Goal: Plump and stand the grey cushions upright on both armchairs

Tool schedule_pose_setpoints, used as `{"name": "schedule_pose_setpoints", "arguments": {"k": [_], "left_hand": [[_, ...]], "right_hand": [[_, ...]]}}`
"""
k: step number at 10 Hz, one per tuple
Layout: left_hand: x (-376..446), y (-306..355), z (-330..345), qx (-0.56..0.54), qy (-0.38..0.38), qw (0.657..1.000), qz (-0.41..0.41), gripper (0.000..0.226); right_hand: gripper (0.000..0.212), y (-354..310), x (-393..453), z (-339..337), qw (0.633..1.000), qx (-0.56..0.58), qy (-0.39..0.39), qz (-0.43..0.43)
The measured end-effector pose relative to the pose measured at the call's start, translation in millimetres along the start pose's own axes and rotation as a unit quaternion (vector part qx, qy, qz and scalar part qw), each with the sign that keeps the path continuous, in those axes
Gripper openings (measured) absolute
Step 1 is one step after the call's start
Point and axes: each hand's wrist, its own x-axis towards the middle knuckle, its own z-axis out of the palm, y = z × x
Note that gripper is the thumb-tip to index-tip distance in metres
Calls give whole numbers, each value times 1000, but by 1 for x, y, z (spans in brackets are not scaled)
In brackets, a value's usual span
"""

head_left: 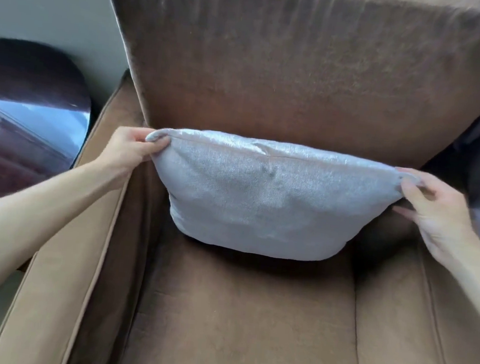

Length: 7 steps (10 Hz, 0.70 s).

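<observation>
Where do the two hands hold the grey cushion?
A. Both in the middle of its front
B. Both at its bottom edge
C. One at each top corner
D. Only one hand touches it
C: the left hand pinches one top corner of the cushion, the right hand the other.

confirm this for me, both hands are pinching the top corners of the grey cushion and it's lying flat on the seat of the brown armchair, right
Not quite. The head view shows the grey cushion standing on its lower edge in front of the backrest, not lying flat. The rest holds: the left hand and right hand each have a grip on a top corner, and it sits on the seat of the brown armchair.
</observation>
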Motion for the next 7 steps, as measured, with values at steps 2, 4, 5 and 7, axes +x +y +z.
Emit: {"name": "schedule_pose_setpoints", "arguments": {"k": [2, 4, 5, 7], "left_hand": [[20, -17, -16, 12, 100, 994, -47, 40], [9, -5, -6, 35, 138, 986, -82, 32], [-3, 0, -3, 47, 181, 975, -120, 65], [-68, 50, 15, 49, 245, 960, -127, 56]], "right_hand": [[23, -21, 5, 5, 974, -167, 152, -4], [28, -24, 10, 6, 982, -138, 103, 83], [76, -39, 2, 7, 984, -111, 68, 121], [71, -90, -58, 23, 988, -112, 68, 75]]}}
